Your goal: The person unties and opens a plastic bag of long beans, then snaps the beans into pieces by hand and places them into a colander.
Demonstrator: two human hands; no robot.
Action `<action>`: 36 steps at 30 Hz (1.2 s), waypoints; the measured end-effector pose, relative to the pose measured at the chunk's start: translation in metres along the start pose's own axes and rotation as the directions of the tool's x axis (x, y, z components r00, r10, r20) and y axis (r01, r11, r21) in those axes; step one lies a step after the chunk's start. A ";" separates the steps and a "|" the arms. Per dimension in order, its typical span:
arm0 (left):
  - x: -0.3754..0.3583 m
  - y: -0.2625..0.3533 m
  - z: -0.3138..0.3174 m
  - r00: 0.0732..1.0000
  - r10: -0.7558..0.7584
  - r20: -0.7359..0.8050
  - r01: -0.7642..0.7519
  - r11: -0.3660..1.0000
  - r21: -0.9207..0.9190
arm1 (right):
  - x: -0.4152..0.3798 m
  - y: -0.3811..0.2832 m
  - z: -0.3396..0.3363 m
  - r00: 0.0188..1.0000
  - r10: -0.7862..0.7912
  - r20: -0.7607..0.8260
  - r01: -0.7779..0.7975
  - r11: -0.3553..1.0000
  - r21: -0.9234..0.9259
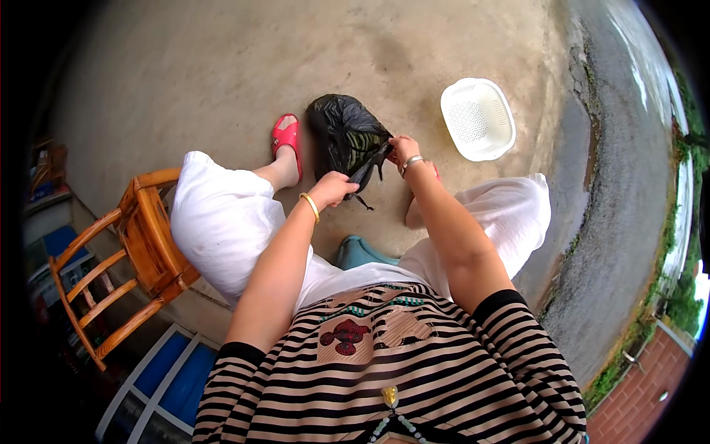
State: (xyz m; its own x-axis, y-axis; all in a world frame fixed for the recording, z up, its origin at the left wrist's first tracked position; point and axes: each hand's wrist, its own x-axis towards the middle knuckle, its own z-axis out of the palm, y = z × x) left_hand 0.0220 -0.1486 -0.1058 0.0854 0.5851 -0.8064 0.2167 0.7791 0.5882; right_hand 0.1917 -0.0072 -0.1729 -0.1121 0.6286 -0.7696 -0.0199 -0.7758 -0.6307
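A black plastic bag (336, 122) lies on the concrete between my feet. Through its opening I see something green and striped or bundled, too shadowed to name. My left hand (333, 189) pinches the near edge of the bag, fingers closed on the plastic. On the other side my right hand (403, 151) grips the bag's right edge, pulling it taut. A white plastic basket (478, 118) with a perforated bottom stands on the ground to the right of the bag, apart from both hands.
A wooden chair (148, 244) stands at my left, near a blue-and-white framed object (166, 377). Under me shows part of a teal seat (364, 251). My left foot wears a red slipper (285, 137). A paved road (614, 185) runs along the right.
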 end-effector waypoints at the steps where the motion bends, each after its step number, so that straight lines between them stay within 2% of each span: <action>1: -0.005 0.007 0.007 0.999 0.041 0.028 -0.044 0.993 0.108 | -0.008 -0.010 0.003 1.000 -0.016 0.007 0.016 0.999 0.030; 3: -0.013 0.015 0.022 0.929 0.369 0.025 -0.346 0.842 0.414 | -0.016 -0.030 0.000 0.993 -0.094 0.066 0.096 0.995 -0.035; 4: -0.022 0.027 0.027 0.945 0.324 0.038 -0.300 0.816 0.495 | -0.020 -0.036 -0.002 0.993 -0.107 0.047 0.110 0.992 -0.059; 5: -0.023 0.030 0.033 0.921 0.389 0.028 -0.318 0.707 0.632 | -0.022 -0.044 -0.004 0.992 -0.125 0.031 0.128 0.988 -0.087; 7: -0.021 0.025 0.043 0.817 0.576 0.026 -0.406 0.543 0.735 | 0.024 -0.024 -0.018 0.948 -0.314 -0.039 0.269 0.865 -0.423; 8: -0.017 0.022 0.046 0.754 0.654 0.063 -0.445 0.438 0.781 | 0.023 -0.022 -0.020 0.922 -0.386 -0.014 0.352 0.854 -0.382; 9: -0.017 0.018 0.050 0.648 0.759 0.061 -0.526 0.388 0.757 | 0.039 -0.014 -0.030 0.905 -0.424 0.046 0.384 0.765 -0.517; 10: 0.001 0.004 0.050 0.483 0.864 0.141 -0.652 0.248 0.717 | 0.064 -0.003 -0.039 0.831 -0.504 0.235 0.446 0.350 -0.824; 11: 0.011 -0.001 0.055 0.489 0.854 0.177 -0.674 0.241 0.698 | 0.050 -0.009 -0.037 0.863 -0.487 0.136 0.382 0.453 -0.806; 12: 0.013 0.004 0.059 0.559 0.788 0.259 -0.645 0.218 0.732 | 0.035 -0.015 -0.035 0.885 -0.464 0.035 0.319 0.551 -0.771; 13: 0.023 -0.001 0.063 0.620 0.737 0.268 -0.654 0.297 0.696 | 0.021 -0.023 -0.030 0.885 -0.465 -0.011 0.277 0.546 -0.791; 14: 0.018 0.006 0.064 0.760 0.584 0.283 -0.574 0.402 0.713 | 0.020 -0.023 -0.028 0.915 -0.403 -0.016 0.294 0.694 -0.657; 15: 0.010 0.012 0.065 0.807 0.520 0.281 -0.530 0.426 0.733 | -0.004 -0.037 -0.024 0.936 -0.351 -0.005 0.291 0.784 -0.549; 16: 0.003 0.018 0.064 0.852 0.452 0.265 -0.467 0.427 0.775 | 0.000 -0.042 -0.024 0.913 -0.405 0.038 0.339 0.706 -0.622; 17: -0.009 0.026 0.061 0.891 0.381 0.249 -0.419 0.474 0.774 | -0.003 -0.050 -0.024 0.895 -0.444 0.045 0.372 0.686 -0.625; 19: 0.011 0.006 0.047 0.893 0.434 0.119 -0.350 0.505 0.789 | -0.039 -0.082 -0.023 0.899 -0.431 0.083 0.373 0.650 -0.662; 20: 0.024 -0.009 0.038 0.943 0.330 0.030 -0.288 0.770 0.569 | -0.038 -0.088 -0.028 0.882 -0.455 0.123 0.381 0.535 -0.754; 21: 0.039 -0.019 0.025 0.982 0.190 -0.015 -0.179 0.943 0.280 | -0.036 -0.097 -0.032 0.869 -0.465 0.167 0.378 0.409 -0.831; 22: 0.051 -0.028 0.007 0.994 0.096 -0.042 -0.093 0.993 0.073 | -0.043 -0.109 -0.037 0.887 -0.415 0.202 0.347 0.311 -0.885; 23: 0.059 -0.037 -0.012 0.999 -0.015 -0.051 0.008 0.990 -0.139 | -0.044 -0.116 -0.042 0.892 -0.405 0.199 0.302 0.209 -0.930; 25: 0.073 -0.056 -0.041 0.964 -0.116 -0.239 0.109 0.993 -0.040 | -0.044 -0.121 -0.051 0.913 -0.356 0.201 0.212 -0.008 -0.977; 26: 0.025 -0.018 -0.034 0.913 -0.178 -0.367 0.093 0.967 -0.239 | -0.053 -0.124 -0.055 0.896 -0.372 0.242 0.231 -0.074 -0.970; 27: 0.056 -0.043 -0.047 0.891 -0.195 -0.409 0.033 0.928 -0.371 | -0.028 -0.114 -0.062 0.908 -0.364 0.207 0.180 -0.106 -0.978; 28: 0.088 -0.065 -0.060 0.935 -0.168 -0.312 -0.034 0.834 -0.551 | -0.025 -0.108 -0.067 0.915 -0.357 0.187 0.162 -0.100 -0.982; 29: 0.119 -0.088 -0.073 0.968 -0.139 -0.210 -0.055 0.698 -0.714 | -0.039 -0.111 -0.066 0.960 -0.269 0.083 0.064 -0.082 -0.995; 30: 0.121 -0.090 -0.082 0.938 -0.238 -0.251 -0.028 0.669 -0.743 | -0.040 -0.105 -0.067 0.981 -0.194 -0.010 -0.049 -0.200 -0.979; 31: 0.095 -0.077 -0.066 0.841 -0.149 -0.521 -0.344 0.595 -0.726 | -0.050 -0.103 -0.062 0.974 -0.226 -0.010 -0.086 -0.327 -0.941; 32: 0.084 -0.067 -0.063 0.812 -0.044 -0.582 -0.423 0.644 -0.638 | -0.056 -0.104 -0.053 0.973 -0.222 0.055 -0.041 -0.405 -0.913; 33: 0.107 -0.102 -0.098 0.947 0.180 -0.268 -0.319 0.412 -0.853 | -0.066 -0.103 -0.042 0.942 -0.288 0.174 0.047 -0.398 -0.916; 34: 0.074 -0.048 -0.074 0.890 0.014 -0.455 -0.380 0.573 -0.726 | -0.064 -0.096 -0.032 0.858 -0.414 0.304 0.160 -0.346 -0.924; 35: 0.056 -0.002 -0.042 0.725 -0.040 -0.687 -0.447 0.732 -0.514 | -0.060 -0.088 -0.022 0.757 -0.506 0.414 0.283 -0.318 -0.905; 36: 0.040 0.019 -0.031 0.689 -0.042 -0.723 -0.418 0.793 -0.444 | -0.052 -0.073 -0.011 0.689 -0.529 0.496 0.426 -0.259 -0.867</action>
State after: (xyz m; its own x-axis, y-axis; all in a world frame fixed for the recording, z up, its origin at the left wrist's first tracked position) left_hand -0.0010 -0.1034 -0.1250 -0.6535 0.5332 -0.5372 -0.2960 0.4732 0.8297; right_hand 0.2101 0.0174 -0.0884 -0.5599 0.8154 -0.1472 0.8185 0.5167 -0.2512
